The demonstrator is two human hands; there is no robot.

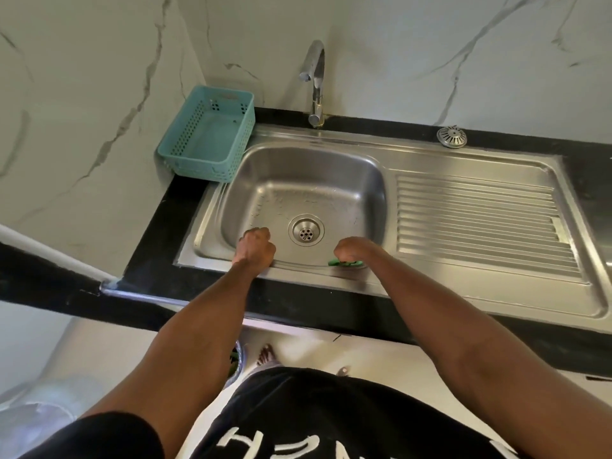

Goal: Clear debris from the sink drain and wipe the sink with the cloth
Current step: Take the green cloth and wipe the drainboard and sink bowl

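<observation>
The steel sink has a round drain at the near middle of its basin, and the drain holes look bare. My left hand is a closed fist at the basin's near left edge, with nothing visible in it. My right hand hangs over the near right rim, fingers closed on a green cloth that presses against the inner front wall. Most of the cloth is hidden under the hand.
A teal perforated basket sits on the black counter at the sink's back left. The faucet rises behind the basin. A loose metal strainer lies on the counter at the back right. The ribbed drainboard extends right.
</observation>
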